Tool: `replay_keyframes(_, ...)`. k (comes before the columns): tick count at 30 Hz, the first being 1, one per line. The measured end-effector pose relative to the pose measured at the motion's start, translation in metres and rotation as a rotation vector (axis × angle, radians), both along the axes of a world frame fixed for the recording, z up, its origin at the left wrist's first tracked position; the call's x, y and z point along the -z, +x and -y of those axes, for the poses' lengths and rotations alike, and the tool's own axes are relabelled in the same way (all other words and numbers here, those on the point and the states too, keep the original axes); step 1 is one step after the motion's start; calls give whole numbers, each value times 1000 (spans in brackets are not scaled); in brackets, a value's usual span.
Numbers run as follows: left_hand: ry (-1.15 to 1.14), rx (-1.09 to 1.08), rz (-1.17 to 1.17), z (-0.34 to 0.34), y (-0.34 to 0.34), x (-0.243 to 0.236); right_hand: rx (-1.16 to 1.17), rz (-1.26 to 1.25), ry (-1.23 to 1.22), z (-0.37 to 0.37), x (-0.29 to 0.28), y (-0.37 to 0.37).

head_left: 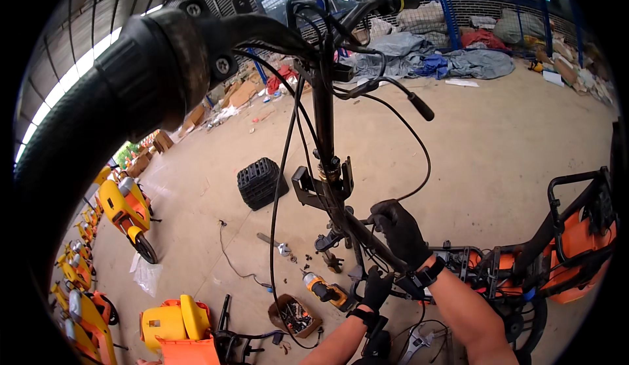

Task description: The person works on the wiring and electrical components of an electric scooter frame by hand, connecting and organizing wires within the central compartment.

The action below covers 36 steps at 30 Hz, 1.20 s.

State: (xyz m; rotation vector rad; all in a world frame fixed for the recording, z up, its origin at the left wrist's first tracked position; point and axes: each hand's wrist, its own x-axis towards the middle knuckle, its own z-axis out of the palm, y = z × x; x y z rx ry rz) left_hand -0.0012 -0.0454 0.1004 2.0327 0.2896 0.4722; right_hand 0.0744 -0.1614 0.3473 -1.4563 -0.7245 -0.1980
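Observation:
A stripped black bicycle frame (324, 135) fills the middle, its handlebar (196, 37) and rubber grip looming close at the upper left. My right hand (401, 232), in a black glove, grips the sloping frame tube low down. My left hand (376, 288), also gloved, is closed on the frame parts just below it. Black cables (283, 168) hang from the bars to the floor.
A yellow power drill (322, 289), a cardboard box of small parts (296, 315) and a wrench (413, 342) lie on the concrete. A black basket (261, 182) sits behind. Yellow-orange bikes (128, 211) line the left; orange body parts (576, 247) stand right. Tarps and rubbish pile at the back.

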Motion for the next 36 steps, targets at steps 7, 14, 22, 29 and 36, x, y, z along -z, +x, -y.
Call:
replay_keyframes(7, -32, -4, -163, 17, -25, -102, -233, -202, -218, 14, 4, -1)
replay_keyframes(14, -150, 33, 25, 2, -17, -58, -170, -76, -442, 17, 36, -11)
replay_keyframes(22, -73, 91, 58, -26, -18, -26, -288, -2, -490, 37, 61, 14)
replay_keyframes(29, 19, 121, -164, 17, -24, -22, -267, -158, -564, 41, 95, 29)
replay_keyframes(36, -158, 177, -248, 21, -35, -19, -227, -155, -497, 1, 81, 18)
